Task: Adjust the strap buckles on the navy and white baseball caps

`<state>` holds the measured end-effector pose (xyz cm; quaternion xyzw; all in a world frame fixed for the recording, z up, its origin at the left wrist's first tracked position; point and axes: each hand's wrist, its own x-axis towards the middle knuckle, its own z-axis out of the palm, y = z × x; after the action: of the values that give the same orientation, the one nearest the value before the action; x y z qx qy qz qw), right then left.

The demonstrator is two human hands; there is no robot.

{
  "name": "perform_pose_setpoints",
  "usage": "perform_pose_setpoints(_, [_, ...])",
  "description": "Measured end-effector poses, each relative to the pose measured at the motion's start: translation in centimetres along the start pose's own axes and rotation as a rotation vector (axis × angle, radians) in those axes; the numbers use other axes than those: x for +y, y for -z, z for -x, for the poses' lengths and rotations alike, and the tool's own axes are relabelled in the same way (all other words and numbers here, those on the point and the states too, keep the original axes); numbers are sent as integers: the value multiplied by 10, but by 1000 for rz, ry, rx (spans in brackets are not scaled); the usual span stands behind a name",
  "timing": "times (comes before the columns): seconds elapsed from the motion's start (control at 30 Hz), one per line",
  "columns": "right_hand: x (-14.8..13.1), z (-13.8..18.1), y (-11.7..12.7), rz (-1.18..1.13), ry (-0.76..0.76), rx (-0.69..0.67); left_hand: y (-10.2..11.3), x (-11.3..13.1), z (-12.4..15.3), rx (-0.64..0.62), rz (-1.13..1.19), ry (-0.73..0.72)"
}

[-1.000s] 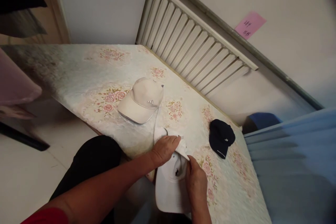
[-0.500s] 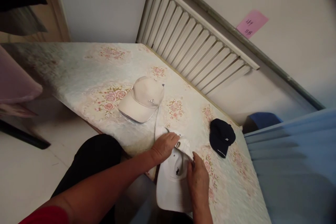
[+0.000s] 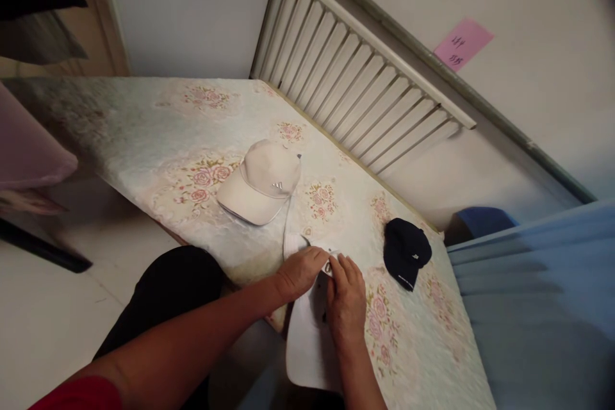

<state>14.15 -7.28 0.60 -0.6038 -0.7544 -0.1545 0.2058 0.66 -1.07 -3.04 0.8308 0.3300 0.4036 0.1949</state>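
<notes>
A white baseball cap (image 3: 310, 346) lies at the near edge of the floral-covered table, its brim toward me. My left hand (image 3: 302, 272) is closed on the back part of this cap, beside a small metal buckle (image 3: 328, 267) on its strap. My right hand (image 3: 346, 301) grips the strap from the other side of the buckle, its fingers bent close to the left fingertips. Part of the crown and its small dark logo are covered by my right hand. Another white strap-like part shows left of my left hand. Beyond my hands sits a beige cap (image 3: 263, 179).
A navy cap (image 3: 406, 250) rests on the flowered tablecloth (image 3: 336, 166) to the right. Behind the table runs a white radiator (image 3: 355, 64) along the wall. A blue curtain (image 3: 542, 307) hangs at the right. A pink note (image 3: 462, 45) is on the wall.
My right hand has moved up and left from the cap's right side to the strap near the buckle. My left hand stays almost in place on the cap.
</notes>
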Motion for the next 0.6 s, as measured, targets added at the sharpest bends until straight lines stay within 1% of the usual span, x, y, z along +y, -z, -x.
perform_pose_setpoints(0.07, [2, 1, 0, -21, -13, 8, 1, 1, 1, -31, -6, 13])
perform_pose_setpoints(0.13, [4, 1, 1, -54, -58, 3, 4, 1, 1, -48, -14, 46])
perform_pose_setpoints(0.2, [6, 2, 3, -84, -120, -11, 8, -1, 0, -10, -19, 112])
perform_pose_setpoints(0.23, [7, 3, 4, -97, -150, -16, 10, -3, -1, 35, -13, 161])
perform_pose_setpoints(0.3, [10, 4, 4, -116, -196, -15, 13, -10, -4, 168, 64, 320])
perform_pose_setpoints(0.4, [13, 7, 3, -147, -240, 6, 17, -26, -10, 377, 340, 675])
perform_pose_setpoints(0.47, [14, 8, 2, -177, -267, 21, 17, -36, -15, 426, 449, 828])
perform_pose_setpoints(0.6, [18, 8, 0, -253, -321, 58, 18, -44, -19, 416, 640, 981])
